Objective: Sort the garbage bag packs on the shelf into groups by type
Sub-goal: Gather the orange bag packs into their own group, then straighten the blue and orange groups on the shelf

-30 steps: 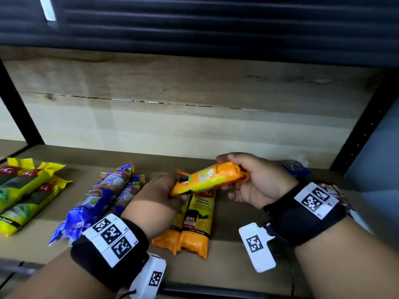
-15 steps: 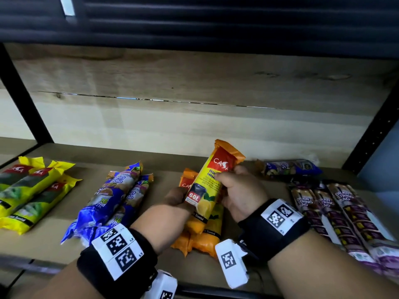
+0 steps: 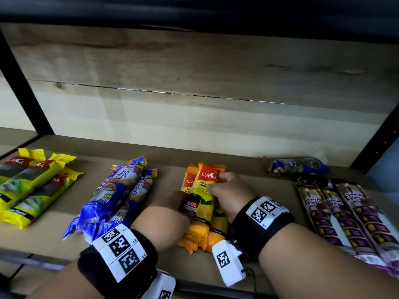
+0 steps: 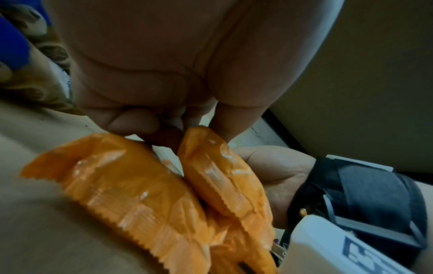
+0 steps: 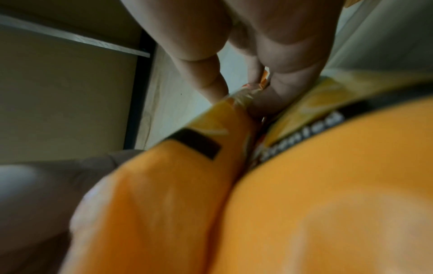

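Note:
An orange Casa pack (image 3: 204,190) lies lengthwise on top of two other orange packs (image 3: 218,225) at the middle of the shelf (image 3: 248,169). My left hand (image 3: 179,201) grips its left side near the 60L label. On the other edge, my right hand (image 3: 218,184) holds it with the thumb on the front. The left wrist view shows my left hand's (image 4: 164,120) curled fingers on the orange packs (image 4: 218,172). Seen from the right wrist, my right hand (image 5: 253,83) pinches an orange pack (image 5: 187,185).
Yellow packs (image 3: 32,184) lie at the far left and blue packs (image 3: 116,190) beside my left arm. Purple drawstring packs (image 3: 345,216) lie at the right. A single blue pack (image 3: 298,166) sits near the back right corner by the black post (image 3: 375,139).
The orange pack went from crosswise in the air, to tilted upright, to lying down on the orange pile. Both hands came down with it.

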